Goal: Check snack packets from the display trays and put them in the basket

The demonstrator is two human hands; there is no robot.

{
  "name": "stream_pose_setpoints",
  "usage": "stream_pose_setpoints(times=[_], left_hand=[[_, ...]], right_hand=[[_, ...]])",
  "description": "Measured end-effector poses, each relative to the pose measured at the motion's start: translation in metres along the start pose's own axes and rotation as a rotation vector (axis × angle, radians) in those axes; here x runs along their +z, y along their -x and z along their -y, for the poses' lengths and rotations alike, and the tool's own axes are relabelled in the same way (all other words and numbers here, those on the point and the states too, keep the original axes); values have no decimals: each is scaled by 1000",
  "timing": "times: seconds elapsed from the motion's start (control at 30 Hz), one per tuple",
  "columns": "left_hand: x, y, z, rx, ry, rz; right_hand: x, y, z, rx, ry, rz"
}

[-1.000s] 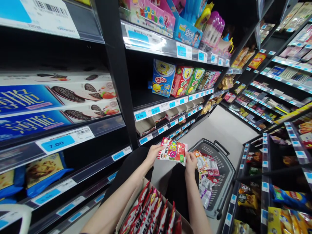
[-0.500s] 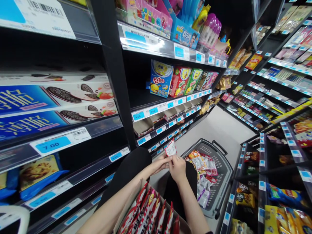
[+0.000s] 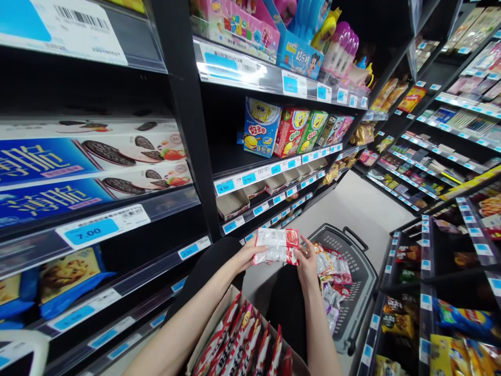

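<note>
Two bare hands hold a small snack packet [image 3: 276, 245] level above a grey shopping basket [image 3: 354, 277]. The packet is silvery white with red edging (its back face). Left hand [image 3: 246, 256] and right hand [image 3: 306, 259] fingers pinch opposite ends.

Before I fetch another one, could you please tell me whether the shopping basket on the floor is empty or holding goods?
Holding goods: snack packets lie piled in the grey shopping basket, along its left side.

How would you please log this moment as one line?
left hand: holds snack packet | right hand: holds same packet, back side up | below: shopping basket with packets | near: carton of red packets
</note>
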State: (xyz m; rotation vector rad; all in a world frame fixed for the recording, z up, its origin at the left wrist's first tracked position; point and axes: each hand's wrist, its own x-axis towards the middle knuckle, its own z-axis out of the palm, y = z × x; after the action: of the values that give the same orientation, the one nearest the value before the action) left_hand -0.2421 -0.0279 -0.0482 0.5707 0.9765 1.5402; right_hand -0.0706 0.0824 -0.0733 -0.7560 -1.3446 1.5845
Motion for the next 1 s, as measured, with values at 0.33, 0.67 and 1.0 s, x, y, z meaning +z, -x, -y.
stream_pose_setpoints(times=[0.33, 0.67, 1.0], left_hand=[[-4, -9, 3, 142, -329, -215], [-13, -16, 13, 95, -500, -320], [-16, -15, 19, 41, -276, -240]], right_hand=[[-10, -6, -20, -28, 136, -10], [-8, -6, -30, -53, 217, -1], [-8, -7, -25, 36, 62, 25]])
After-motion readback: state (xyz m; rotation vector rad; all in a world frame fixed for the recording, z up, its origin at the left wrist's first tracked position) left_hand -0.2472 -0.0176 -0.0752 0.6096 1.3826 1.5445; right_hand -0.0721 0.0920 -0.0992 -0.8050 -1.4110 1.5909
